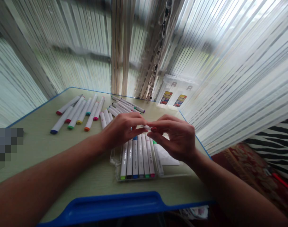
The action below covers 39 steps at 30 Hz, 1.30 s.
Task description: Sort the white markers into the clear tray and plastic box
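Both hands [129,124] [175,134] on a probable marker [147,127]

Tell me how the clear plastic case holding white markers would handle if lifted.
The clear plastic case is likely stiff, given its moulded edges. Its uncovered white markers might slide out if tilted, and probably add weight.

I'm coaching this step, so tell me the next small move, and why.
Perhaps lower the slim white piece toward the clear plastic case: the left hand and right hand both pinch it, and white markers with coloured ends lie there in a row.
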Available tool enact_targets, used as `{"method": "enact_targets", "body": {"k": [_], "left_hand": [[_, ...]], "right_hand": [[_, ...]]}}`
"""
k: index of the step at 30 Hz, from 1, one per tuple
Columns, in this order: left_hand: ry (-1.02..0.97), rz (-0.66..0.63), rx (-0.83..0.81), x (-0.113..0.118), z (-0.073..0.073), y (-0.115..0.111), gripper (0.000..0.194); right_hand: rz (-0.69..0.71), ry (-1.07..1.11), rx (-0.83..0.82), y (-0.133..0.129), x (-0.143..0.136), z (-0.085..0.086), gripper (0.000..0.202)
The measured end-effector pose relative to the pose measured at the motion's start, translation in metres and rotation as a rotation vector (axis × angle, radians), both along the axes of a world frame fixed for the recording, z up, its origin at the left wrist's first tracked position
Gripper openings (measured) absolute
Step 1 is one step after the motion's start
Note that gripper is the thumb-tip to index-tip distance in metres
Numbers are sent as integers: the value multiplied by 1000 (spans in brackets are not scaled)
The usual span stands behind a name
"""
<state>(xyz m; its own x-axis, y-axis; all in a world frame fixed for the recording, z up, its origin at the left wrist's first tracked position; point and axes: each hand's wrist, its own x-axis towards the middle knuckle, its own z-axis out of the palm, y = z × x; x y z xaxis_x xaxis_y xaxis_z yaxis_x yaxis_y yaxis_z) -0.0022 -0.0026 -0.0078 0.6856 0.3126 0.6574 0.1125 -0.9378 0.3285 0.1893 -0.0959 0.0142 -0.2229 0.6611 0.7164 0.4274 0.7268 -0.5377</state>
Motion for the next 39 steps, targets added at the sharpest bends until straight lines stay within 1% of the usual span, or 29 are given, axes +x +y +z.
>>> {"method": "enact_targets", "body": {"k": [3, 6, 8, 12, 14, 17, 20, 22, 24, 26, 29, 31, 33, 36, 39], "left_hand": [[8, 11, 2, 0, 0, 0, 11], [-8, 18, 27, 0, -1, 0, 11], [-25, 44, 27, 0, -2, 2, 12], [-68, 149, 17, -2, -1, 4, 16], [-95, 177, 27, -3, 0, 6, 17], [-129, 196, -3, -4, 0, 10, 17], [-193, 250, -137, -5, -1, 15, 21], [-232, 264, -257, -6, -2, 18, 28], [-266, 248, -363, -6, -2, 20, 32], [-299, 231, -429, -5, -2, 21, 31], [-368, 225, -481, -2, 0, 19, 27], [-412, 205, -528, 2, 0, 15, 27], [-414, 164, -590, 6, 0, 8, 31], [-349, 90, -669, 11, 0, -3, 39], [-274, 20, -678, 14, -1, -12, 45]], "right_hand": [[4, 2, 8, 0, 0, 0, 24], [-22, 45, -26, -1, -1, -3, 20], [-81, 129, -63, -1, -2, -4, 16], [-242, 320, -129, 5, 0, -2, 10], [-268, 397, -170, 10, 3, -1, 12], [-249, 495, -255, 17, 9, 0, 17], [-216, 545, -369, 23, 13, -1, 22], [-172, 550, -475, 25, 13, -4, 24], [-123, 545, -568, 27, 13, -7, 26], [-87, 530, -624, 28, 12, -9, 28], [-52, 486, -659, 28, 10, -10, 30], [-29, 454, -679, 26, 10, -9, 30], [-2, 430, -716, 24, 9, -8, 30], [41, 394, -764, 22, 9, -7, 32], [100, 357, -761, 21, 9, -8, 37]]}}
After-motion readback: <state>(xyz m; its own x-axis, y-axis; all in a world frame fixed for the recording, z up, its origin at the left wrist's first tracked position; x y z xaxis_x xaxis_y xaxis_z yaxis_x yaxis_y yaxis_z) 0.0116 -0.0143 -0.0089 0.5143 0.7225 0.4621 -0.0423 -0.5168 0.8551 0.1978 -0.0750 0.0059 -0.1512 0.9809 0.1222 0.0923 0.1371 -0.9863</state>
